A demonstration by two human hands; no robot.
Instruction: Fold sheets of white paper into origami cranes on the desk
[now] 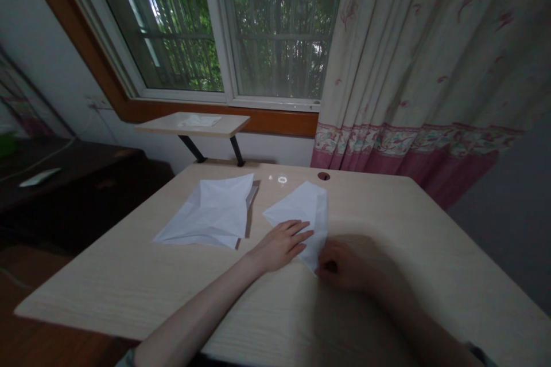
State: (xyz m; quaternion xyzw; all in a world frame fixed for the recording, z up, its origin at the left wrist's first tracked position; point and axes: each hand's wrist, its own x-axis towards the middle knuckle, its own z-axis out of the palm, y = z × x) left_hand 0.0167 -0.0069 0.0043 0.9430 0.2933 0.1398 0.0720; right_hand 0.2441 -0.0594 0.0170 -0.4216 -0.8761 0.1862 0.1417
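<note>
A white sheet (303, 206) that looks like thin paper lies on the table with its right side folded over in a narrow strip. My left hand (284, 243) rests flat on its lower left part, palm down with the fingers stretched out. At the sheet's lower right corner, my right hand (342, 264) has its fingers curled in a pinch on the folded edge. To the left lies a loose stack of creased white sheets (219, 209), touched by neither hand.
The pale wooden table (129, 281) has a round cable hole (323, 176) at its back edge. A small raised shelf (159, 125) at the back left carries a crumpled white piece (199, 120). Behind are a window and a patterned curtain (413, 97). A dark desk (107, 172) stands left.
</note>
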